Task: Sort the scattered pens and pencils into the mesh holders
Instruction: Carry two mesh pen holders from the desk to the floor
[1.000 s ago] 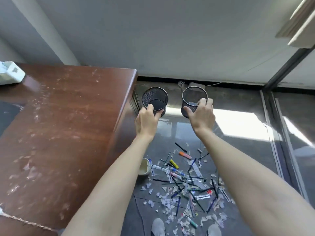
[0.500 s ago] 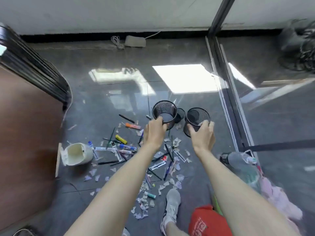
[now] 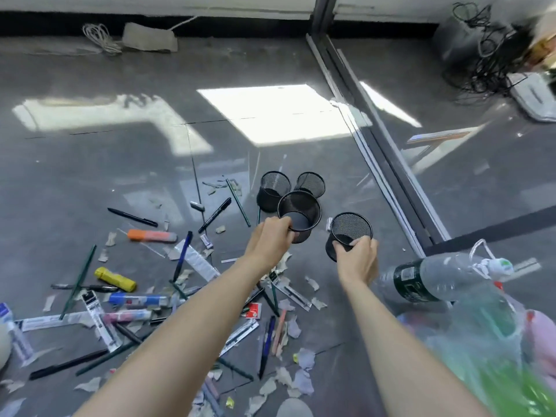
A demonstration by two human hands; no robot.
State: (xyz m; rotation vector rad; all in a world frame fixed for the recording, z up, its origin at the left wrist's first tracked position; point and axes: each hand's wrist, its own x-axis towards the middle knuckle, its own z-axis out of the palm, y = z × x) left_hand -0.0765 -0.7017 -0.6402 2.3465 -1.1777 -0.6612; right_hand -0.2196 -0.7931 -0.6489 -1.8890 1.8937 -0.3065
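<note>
Here the left hand has its fingers curled over the near rim of a black mesh holder. The right hand pinches the near rim of a second mesh holder in the same way. Both holders open upward and are a little apart from each other. Whether their bases touch the floor, I cannot tell.

Two further holders stand upright on the floor just behind the first one, side by side, and its far rim overlaps them in the view.

The scattered pens and pencils lie to the left and below the arms, mixed with paper scraps, an orange highlighter and a yellow marker.

To the right, a metal floor rail runs diagonally and passes near the second holder. A plastic bottle lies just beside the right wrist, so this side is narrow. Behind the holders, toward the wall, the floor is bare and partly sunlit.
</note>
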